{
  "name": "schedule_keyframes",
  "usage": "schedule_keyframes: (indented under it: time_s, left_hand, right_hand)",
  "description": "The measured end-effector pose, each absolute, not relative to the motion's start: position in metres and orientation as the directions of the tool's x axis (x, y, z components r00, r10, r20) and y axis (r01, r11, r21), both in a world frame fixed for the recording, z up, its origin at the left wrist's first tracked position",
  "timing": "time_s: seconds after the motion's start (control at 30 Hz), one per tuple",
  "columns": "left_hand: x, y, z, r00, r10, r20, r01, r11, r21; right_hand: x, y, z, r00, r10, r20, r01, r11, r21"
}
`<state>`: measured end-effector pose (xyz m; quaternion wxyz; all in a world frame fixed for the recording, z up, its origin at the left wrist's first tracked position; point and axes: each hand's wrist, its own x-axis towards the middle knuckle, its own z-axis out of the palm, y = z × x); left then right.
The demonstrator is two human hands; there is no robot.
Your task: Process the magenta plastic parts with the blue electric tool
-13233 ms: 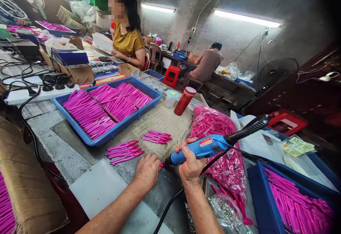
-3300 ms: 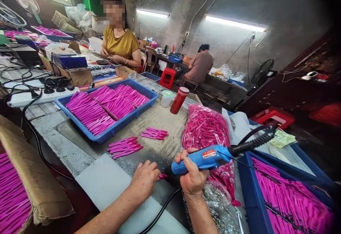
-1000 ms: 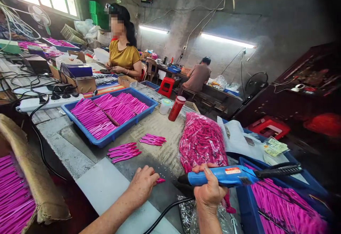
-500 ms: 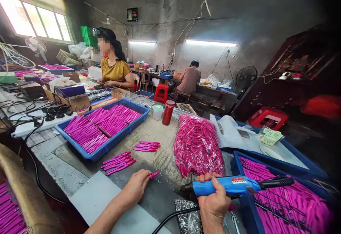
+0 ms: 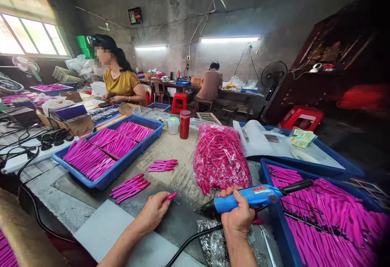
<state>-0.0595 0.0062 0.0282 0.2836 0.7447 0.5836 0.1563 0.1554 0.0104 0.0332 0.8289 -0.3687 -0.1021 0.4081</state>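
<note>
Pinching a pink piece over the bench in my left grip, I wrap my right grip round a blue power tool, its tip near shiny bits, and judge this positioning, calling for steady aim.

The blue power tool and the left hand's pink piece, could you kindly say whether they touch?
Apart: the head view shows dark work surface between the blue power tool and the pink piece.
</note>
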Motion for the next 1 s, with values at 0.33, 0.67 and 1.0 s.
schedule_keyframes:
  time_s: [0.33, 0.67, 1.0]
  left_hand:
    - [-0.0571, 0.0047, 0.0308, 0.264, 0.953, -0.151, 0.76, -0.109, 0.64]
    - [-0.0597, 0.006, 0.0294, 0.299, 0.932, -0.206, 0.695, -0.065, 0.716]
    - [-0.0623, 0.008, 0.0253, 0.317, 0.924, -0.216, 0.682, -0.064, 0.729]
  right_hand:
    - [0.1557, 0.0101, 0.0324, 0.651, 0.752, -0.103, -0.59, 0.417, -0.691]
    - [0.1557, 0.0115, 0.0299, 0.652, 0.753, -0.089, -0.591, 0.431, -0.682]
    - [0.1565, 0.012, 0.0315, 0.652, 0.751, -0.105, -0.596, 0.422, -0.683]
